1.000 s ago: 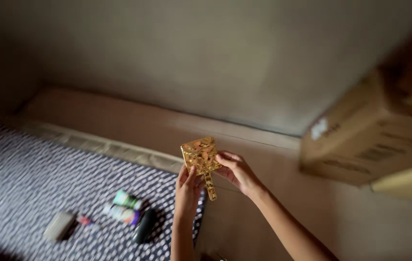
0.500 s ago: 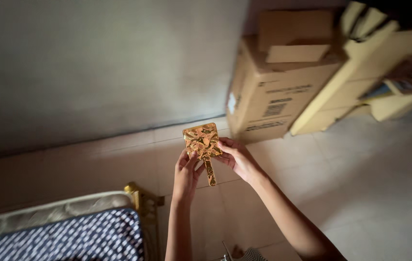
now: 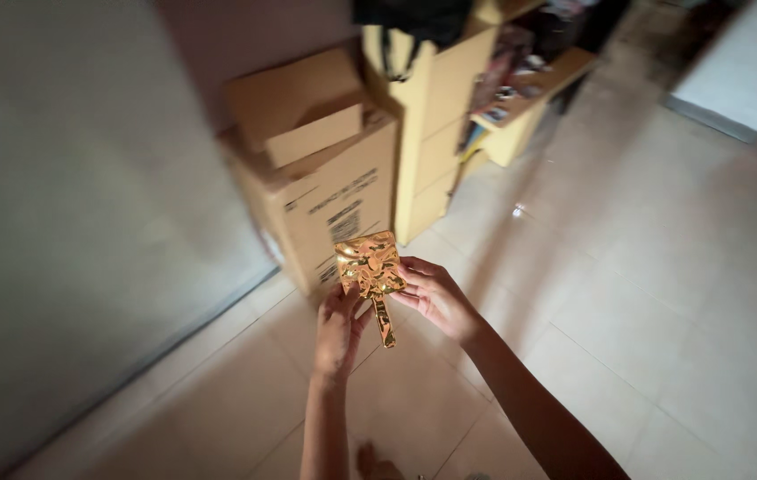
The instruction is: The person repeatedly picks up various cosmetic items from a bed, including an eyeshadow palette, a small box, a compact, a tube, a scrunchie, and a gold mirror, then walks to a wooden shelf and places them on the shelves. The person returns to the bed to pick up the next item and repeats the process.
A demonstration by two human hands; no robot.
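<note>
Head view | since half a second ago our gaze swung right, bed gone | one gold handled ornament (image 3: 370, 269) above floor tiles (image 3: 645, 293), before one open cardboard box (image 3: 321, 178) | left hand (image 3: 339, 325), right hand (image 3: 432, 296) both pinching it

Both hands (image 3: 387, 311) raised — fingers pinching.

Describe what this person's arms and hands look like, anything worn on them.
Both forearms are bare as far as the picture shows, with no sleeves in view. The left hand and right hand wear no gloves; no watch, bracelet or ring shows, though the light is dim.
</note>
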